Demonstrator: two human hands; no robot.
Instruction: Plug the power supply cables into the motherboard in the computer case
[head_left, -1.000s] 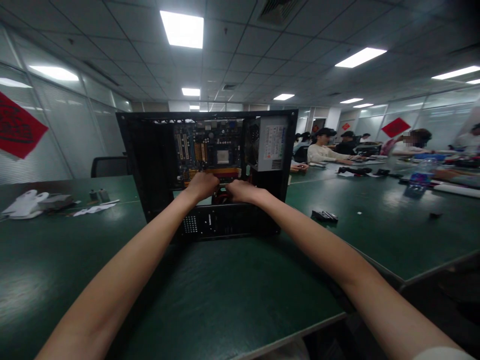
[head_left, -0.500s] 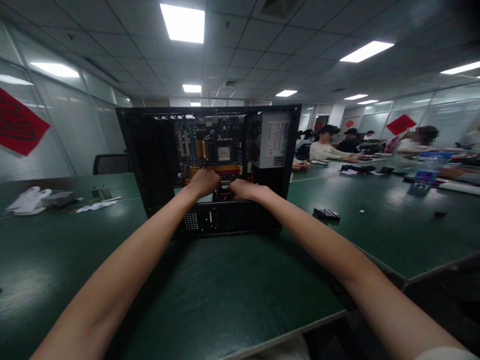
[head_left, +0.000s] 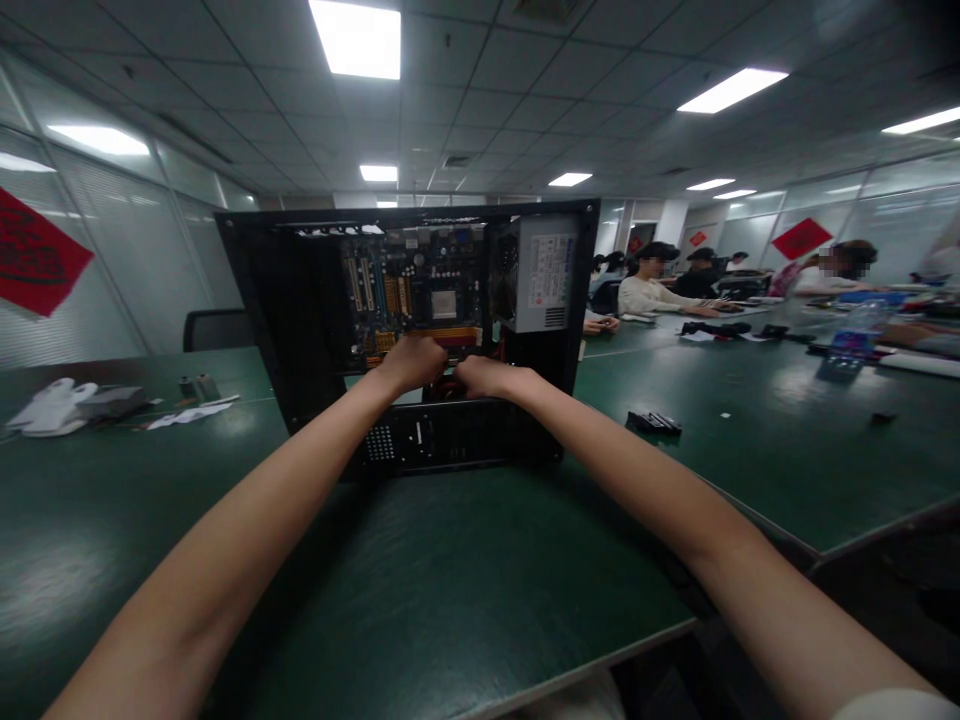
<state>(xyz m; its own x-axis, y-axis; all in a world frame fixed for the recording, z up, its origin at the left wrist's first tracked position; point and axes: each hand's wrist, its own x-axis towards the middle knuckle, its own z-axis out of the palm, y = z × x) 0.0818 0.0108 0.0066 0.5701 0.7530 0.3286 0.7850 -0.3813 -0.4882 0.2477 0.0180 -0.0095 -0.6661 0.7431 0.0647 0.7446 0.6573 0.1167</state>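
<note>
A person's left hand [head_left: 411,363] and right hand [head_left: 489,378] reach into an open black computer case [head_left: 487,438] standing on a glossy green counter [head_left: 457,570], their curled fingers [head_left: 466,372] close together below the motherboard [head_left: 416,285]; whether they grip anything cannot be told. A white item [head_left: 46,408] lies on the counter at left, a small black part [head_left: 654,424] and a clear bottle [head_left: 856,335] at right. Bright ceiling panels [head_left: 356,40] light the room, where glass partitions [head_left: 150,250] carry red hangings [head_left: 43,250] and people [head_left: 651,294] sit at work.

The left hand [head_left: 412,363] mostly hides its fingers [head_left: 437,354].
</note>
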